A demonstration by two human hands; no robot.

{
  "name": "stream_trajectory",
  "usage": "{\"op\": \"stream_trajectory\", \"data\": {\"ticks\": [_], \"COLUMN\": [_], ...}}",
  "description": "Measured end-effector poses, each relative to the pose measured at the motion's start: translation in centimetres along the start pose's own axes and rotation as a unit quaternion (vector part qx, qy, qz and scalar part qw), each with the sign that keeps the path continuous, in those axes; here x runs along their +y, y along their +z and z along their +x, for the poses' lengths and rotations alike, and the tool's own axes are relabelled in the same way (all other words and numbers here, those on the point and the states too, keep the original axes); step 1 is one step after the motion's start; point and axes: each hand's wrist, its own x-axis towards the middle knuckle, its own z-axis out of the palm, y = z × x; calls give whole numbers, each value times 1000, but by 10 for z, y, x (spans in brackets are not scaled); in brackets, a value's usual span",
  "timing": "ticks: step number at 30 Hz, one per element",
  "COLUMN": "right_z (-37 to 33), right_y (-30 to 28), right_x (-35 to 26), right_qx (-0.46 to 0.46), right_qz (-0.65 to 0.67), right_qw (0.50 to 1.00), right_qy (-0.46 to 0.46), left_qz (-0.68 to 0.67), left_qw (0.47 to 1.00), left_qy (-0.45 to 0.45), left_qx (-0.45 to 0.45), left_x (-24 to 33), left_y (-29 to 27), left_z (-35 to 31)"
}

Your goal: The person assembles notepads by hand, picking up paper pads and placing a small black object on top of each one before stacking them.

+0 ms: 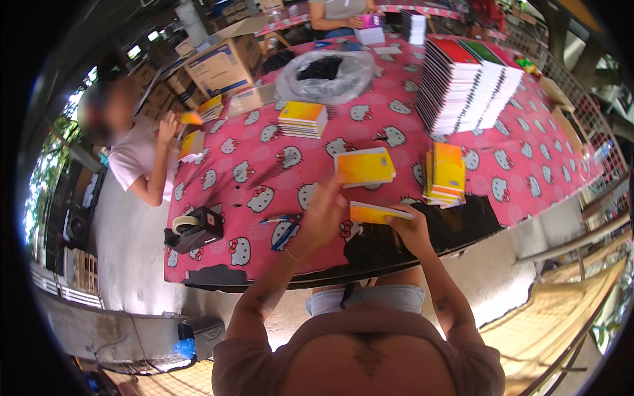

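Right now, the right hand point(413, 231) pinches a small, rectangular yellow-orange paper notebook point(378, 213) by its right end, near the table's front edge. The left hand point(323, 214) is blurred — I cannot tell whether its fingers are spread or pressed together — just beside a low stack of yellow-covered paper notebooks point(364, 167) on the pink patterned tablecloth point(277, 175).

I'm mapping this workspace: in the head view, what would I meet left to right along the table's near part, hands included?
Black tape dispenser, blue pens, left hand, yellow notebook in the right hand, stack of yellow spiral notebooks.
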Motion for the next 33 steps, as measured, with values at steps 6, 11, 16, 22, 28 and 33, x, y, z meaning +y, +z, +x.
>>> {"op": "stream_trajectory", "data": {"ticks": [6,11,16,22,28,33], "right_z": [0,7,7,4,6,7], "right_y": [18,16,17,14,15,15], "right_x": [1,16,11,14,19,20], "right_qx": [-45,-52,-69,-51,-53,-53], "right_qz": [18,36,21,2,35,37], "right_qw": [998,998,997,998,998,998], "right_qy": [37,-2,8,-33,-20,-25], "left_qz": [461,483,443,231,56,62], "left_qw": [886,875,896,972,990,995], "left_qy": [-40,17,23,-24,-113,-78], "left_qx": [-2,-12,-21,19,-57,-22], "left_x": [-144,-139,-130,-36,19,9], "left_y": [-134,-110,-106,-74,-40,-34], "left_z": [14,14,3,14,-25,-26]}}
